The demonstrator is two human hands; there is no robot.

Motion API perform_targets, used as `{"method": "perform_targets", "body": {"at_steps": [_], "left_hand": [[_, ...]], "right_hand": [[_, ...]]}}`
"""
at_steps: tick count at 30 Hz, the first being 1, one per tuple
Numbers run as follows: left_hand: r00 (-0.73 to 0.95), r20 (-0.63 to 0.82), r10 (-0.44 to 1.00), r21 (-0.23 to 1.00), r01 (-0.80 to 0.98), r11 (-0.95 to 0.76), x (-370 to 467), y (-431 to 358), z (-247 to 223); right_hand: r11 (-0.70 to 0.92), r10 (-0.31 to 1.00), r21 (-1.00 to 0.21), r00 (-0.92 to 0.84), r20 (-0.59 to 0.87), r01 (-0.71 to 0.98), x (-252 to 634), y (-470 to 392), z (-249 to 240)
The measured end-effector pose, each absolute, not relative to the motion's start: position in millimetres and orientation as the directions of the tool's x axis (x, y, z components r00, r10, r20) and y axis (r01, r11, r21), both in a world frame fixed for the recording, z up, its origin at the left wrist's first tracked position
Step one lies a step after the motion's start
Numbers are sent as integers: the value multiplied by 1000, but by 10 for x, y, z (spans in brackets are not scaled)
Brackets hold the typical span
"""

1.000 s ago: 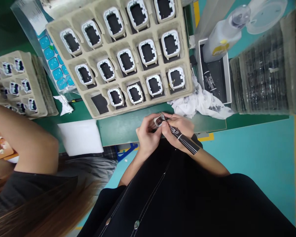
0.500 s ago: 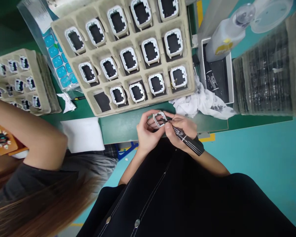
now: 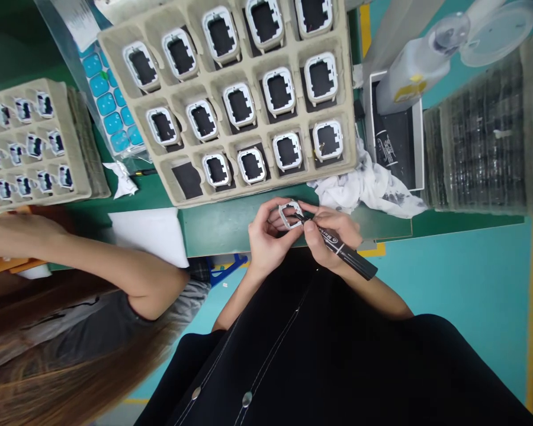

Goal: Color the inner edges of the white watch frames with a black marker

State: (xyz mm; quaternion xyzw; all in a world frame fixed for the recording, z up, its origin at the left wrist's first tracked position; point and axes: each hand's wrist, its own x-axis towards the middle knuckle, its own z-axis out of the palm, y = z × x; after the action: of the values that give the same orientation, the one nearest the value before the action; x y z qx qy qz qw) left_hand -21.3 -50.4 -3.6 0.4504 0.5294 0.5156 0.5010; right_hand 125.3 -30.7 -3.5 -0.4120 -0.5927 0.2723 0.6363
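Teal floor point(image 3: 466, 290) fills the lower right of the view, with a green worktop point(image 3: 217, 232) running across above it. Biggest thing on there is a beige tray point(image 3: 228, 142), upper centre and sitting a bit skewed, with white frames point(image 3: 265, 89) one to a pocket; the lower-left pocket just shows its dark pad. Right edge has a tall stack point(image 3: 475, 154) of what look like see-through trays, kinda blurry. Lower left there's a co-worker's arm point(image 3: 115, 266) bent across, and above it a second tray point(image 3: 80, 171) with small white-and-dark parts in rows. Upper left, a clear bag point(image 3: 111, 121) of blue pieces sits right beside the beige tray. Upper right, a white-rimmed box point(image 3: 420, 142) with a greyish bottle point(image 3: 393, 86) in its top end, yellow label and all. Crumpled rag point(image 3: 368, 184) right of centre, white sheet point(image 3: 148, 234) left of centre.

Hands are around the middle, at the worktop's near edge. Right hand point(image 3: 331, 231) has its fingers pinched round a black marker point(image 3: 344, 251), pen-style, tip pointing up-left. Left hand point(image 3: 266, 245) has its fingers curled in, gripping the held frame point(image 3: 283, 216) by its edge. That frame's between the two hands, marker tip right at its lower-right side; can't tell if they're actually touching.
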Motion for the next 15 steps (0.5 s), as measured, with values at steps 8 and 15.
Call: {"method": "perform_targets", "body": {"at_steps": [8, 15], "left_hand": [[-122, -12, 992, 999, 49, 18, -163, -560, -102], [-146, 81, 986, 979, 196, -51, -151, -606, -156]], "right_hand": [[442, 865, -833, 86, 494, 334, 1299, -344, 14], [447, 857, -813, 83, 509, 373, 1299, -335, 38]]}}
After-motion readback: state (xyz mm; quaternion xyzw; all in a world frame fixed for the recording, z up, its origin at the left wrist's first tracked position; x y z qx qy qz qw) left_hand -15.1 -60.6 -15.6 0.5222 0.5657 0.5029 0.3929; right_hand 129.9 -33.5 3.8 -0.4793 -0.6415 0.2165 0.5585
